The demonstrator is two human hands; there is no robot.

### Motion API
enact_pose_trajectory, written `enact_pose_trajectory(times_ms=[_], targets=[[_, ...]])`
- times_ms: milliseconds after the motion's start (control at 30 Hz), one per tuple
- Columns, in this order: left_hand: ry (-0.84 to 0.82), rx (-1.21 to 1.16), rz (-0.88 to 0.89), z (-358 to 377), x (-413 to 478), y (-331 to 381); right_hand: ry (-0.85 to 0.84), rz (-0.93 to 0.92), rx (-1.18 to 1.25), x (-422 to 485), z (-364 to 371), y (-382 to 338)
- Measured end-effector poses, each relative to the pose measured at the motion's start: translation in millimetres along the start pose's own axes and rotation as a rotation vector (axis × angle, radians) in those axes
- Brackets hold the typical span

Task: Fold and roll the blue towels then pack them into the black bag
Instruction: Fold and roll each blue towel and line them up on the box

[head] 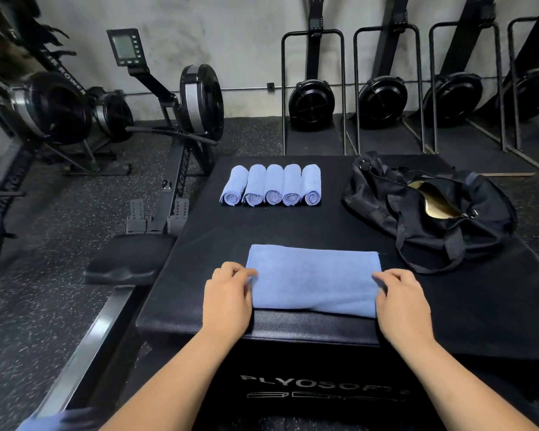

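Towel (313, 279) folded flat; left hand (227, 293), right hand (400, 301) pinch side edges, fingers curled. Risk: uneven pull skews fold, loosens roll; near edge at box (293, 225) lip, may slip.

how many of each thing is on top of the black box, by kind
rolled blue towels: 5
flat folded blue towel: 1
black bag: 1
total: 7

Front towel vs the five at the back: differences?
The front towel lies folded flat; the back towels are rolled. The front towel is held at its ends by the left hand and right hand; the back towels sit untouched in a row. Both are blue.
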State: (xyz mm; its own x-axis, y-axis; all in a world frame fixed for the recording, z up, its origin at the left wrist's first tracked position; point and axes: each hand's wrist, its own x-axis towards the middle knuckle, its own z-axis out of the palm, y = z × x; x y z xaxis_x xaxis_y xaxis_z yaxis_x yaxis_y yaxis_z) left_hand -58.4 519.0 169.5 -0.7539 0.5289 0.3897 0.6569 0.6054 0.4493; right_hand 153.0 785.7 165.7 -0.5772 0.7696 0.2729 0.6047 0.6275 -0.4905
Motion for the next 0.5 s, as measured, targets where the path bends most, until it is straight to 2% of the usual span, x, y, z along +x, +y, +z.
enact_pose_trajectory(times_ms=[67,133,200,300,500], targets=[[0.025,0.056,0.119,4.9,8.7,13.0,0.036,-0.088,-0.131,3.6,7.0,-10.7],[-0.057,0.036,0.19,12.4,21.2,37.5,0.01,-0.157,-0.136,10.9,11.9,-34.8],[-0.265,0.056,0.193,24.4,33.5,62.5,-0.147,-0.215,-0.118,19.4,18.2,-61.5],[-0.537,0.201,0.142,40.6,41.0,69.0,-0.417,-0.292,-0.263,26.2,31.5,-67.7],[-0.554,0.36,0.186,31.4,43.8,26.6,-0.463,-0.345,-0.347,22.1,23.1,-39.0]])
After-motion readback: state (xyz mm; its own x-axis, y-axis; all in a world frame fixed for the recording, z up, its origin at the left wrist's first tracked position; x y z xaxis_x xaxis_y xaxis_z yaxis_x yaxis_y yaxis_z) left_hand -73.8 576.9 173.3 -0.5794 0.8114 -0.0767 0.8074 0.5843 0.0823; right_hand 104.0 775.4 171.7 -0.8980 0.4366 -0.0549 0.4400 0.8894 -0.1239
